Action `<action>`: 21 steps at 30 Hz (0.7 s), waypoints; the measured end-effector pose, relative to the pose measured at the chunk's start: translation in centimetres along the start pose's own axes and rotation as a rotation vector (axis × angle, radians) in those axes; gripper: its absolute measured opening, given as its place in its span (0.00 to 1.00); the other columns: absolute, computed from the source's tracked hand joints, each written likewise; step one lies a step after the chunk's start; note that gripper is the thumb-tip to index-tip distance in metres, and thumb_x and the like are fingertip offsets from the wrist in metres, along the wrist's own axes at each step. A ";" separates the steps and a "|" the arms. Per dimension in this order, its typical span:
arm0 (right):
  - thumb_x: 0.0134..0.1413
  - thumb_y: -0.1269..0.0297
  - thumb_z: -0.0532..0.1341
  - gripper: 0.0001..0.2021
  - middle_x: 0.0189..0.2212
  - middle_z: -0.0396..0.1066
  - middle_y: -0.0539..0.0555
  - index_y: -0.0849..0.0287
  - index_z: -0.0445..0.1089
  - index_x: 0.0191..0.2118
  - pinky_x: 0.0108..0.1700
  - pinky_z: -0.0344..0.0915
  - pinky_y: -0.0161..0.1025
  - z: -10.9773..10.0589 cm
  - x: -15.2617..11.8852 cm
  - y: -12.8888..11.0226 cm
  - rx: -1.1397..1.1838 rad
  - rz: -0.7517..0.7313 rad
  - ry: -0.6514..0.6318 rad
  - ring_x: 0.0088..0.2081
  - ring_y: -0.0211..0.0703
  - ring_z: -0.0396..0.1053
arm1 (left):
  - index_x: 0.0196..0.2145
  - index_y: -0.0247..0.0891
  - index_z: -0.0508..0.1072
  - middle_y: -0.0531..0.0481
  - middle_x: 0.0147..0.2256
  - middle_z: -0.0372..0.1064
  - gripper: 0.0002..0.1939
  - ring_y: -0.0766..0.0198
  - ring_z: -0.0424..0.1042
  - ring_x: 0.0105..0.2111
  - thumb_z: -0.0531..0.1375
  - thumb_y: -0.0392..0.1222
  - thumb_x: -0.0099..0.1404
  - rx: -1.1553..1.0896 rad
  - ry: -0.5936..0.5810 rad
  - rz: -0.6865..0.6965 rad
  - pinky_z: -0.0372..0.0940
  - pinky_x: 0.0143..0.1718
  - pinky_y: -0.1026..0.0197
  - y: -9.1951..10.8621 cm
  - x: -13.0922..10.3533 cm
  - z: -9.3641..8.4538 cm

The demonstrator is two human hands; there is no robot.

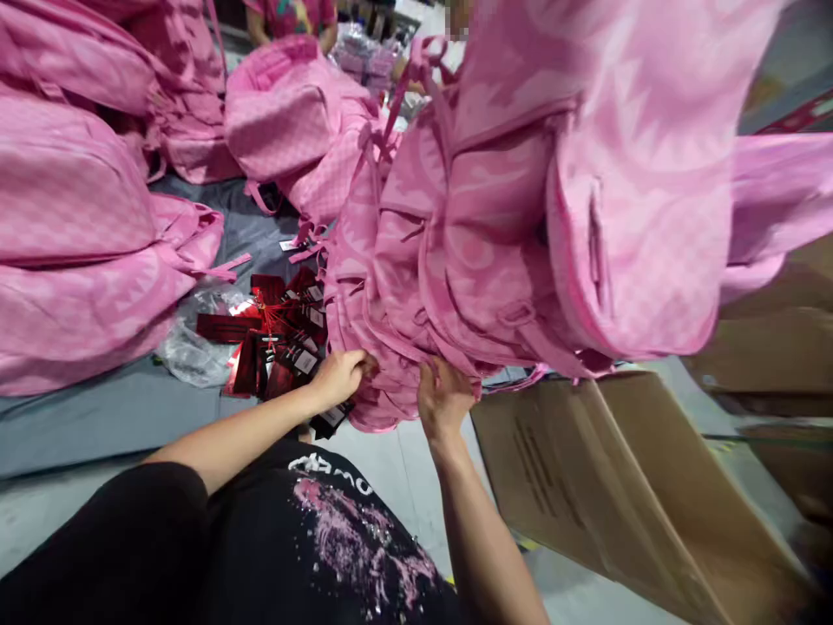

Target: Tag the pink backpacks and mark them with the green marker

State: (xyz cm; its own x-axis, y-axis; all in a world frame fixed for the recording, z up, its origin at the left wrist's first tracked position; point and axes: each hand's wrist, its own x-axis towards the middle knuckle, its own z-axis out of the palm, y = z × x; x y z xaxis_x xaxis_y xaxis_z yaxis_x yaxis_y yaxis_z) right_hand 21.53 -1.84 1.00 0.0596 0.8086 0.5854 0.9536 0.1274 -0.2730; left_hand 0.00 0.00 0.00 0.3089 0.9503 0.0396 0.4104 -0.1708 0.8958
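A row of pink patterned backpacks (482, 234) stands pressed together in front of me, at the table's right edge. My left hand (342, 378) has its fingers closed on the lower edge of the nearest backpack (381, 404). A little to the right, my right hand (444, 395) grips the same pink fabric with fingers curled; its fingertips are partly hidden in the folds. Beside my left hand lies a pile of red and black hang tags (277, 334) with white labels, next to crumpled clear plastic (195, 343).
More pink backpacks (71, 226) are heaped on the grey-covered table (71, 434) at the left. Another pink backpack (286, 121) sits further back, near a person (292, 13). An open cardboard box (553, 460) stands on the floor at my right.
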 end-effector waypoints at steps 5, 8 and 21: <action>0.62 0.57 0.55 0.16 0.30 0.78 0.61 0.64 0.76 0.38 0.40 0.66 0.41 -0.1 0.5 -0.2 -0.014 0.018 -0.032 0.33 0.48 0.73 | 0.38 0.39 0.79 0.46 0.39 0.79 0.13 0.60 0.76 0.42 0.55 0.31 0.62 -0.066 0.018 -0.030 0.65 0.44 0.63 0.7 2.1 1.2; 0.62 0.57 0.56 0.16 0.30 0.77 0.60 0.64 0.76 0.38 0.39 0.66 0.40 -0.2 0.5 -0.4 -0.006 0.038 -0.025 0.32 0.47 0.73 | 0.36 0.36 0.78 0.42 0.36 0.78 0.11 0.58 0.75 0.39 0.56 0.31 0.60 -0.090 0.034 -0.066 0.64 0.41 0.61 1.2 3.0 2.1; 0.58 0.53 0.60 0.16 0.32 0.78 0.58 0.60 0.77 0.37 0.43 0.69 0.43 -0.2 0.5 -0.7 0.143 0.115 0.058 0.34 0.47 0.74 | 0.33 0.32 0.72 0.53 0.30 0.71 0.11 0.69 0.72 0.30 0.59 0.43 0.69 -0.445 -0.197 -0.267 0.70 0.34 0.62 1.5 5.7 5.7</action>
State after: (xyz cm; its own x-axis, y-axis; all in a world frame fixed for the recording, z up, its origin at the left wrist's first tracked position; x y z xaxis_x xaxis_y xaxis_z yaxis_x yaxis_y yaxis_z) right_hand 20.97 -1.64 1.66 0.1866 0.7887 0.5858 0.8882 0.1194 -0.4437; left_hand 7.24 3.68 -0.98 0.4159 0.8715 -0.2597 0.1076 0.2364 0.9657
